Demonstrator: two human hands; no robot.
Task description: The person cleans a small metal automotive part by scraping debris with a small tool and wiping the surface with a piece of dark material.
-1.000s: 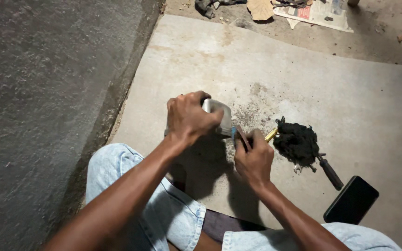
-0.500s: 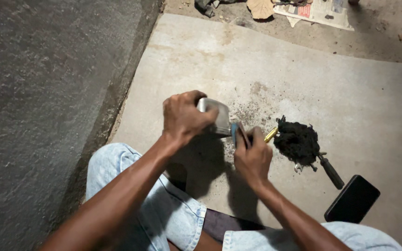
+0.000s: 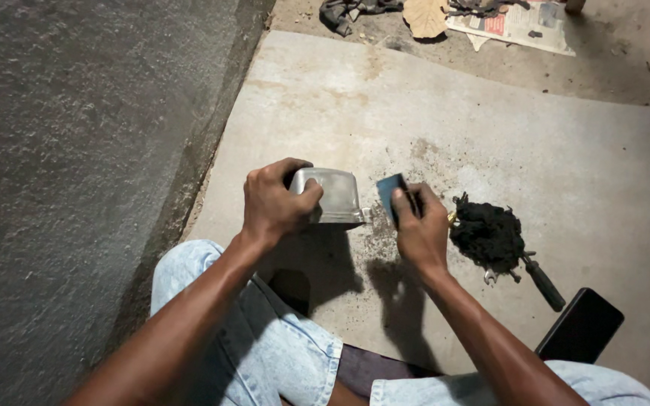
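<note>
My left hand (image 3: 274, 204) grips a dull grey metal box-shaped part (image 3: 332, 195), held on its side above the concrete slab (image 3: 445, 120). My right hand (image 3: 421, 229) pinches a small folded blue-grey abrasive sheet (image 3: 391, 195) just to the right of the metal part, a small gap between them. Dark dust lies on the slab below both hands.
A black clump of rag (image 3: 488, 234) lies right of my right hand, with a black-handled tool (image 3: 543, 284) and a spanner end beside it. A dark phone (image 3: 582, 325) rests at lower right. A rough wall (image 3: 77, 165) runs along the left; newspaper and scraps (image 3: 517, 19) lie far back.
The right hand has drawn the abrasive sheet away from the metal part, which now shows more of its side. The left hand has shifted slightly left.
</note>
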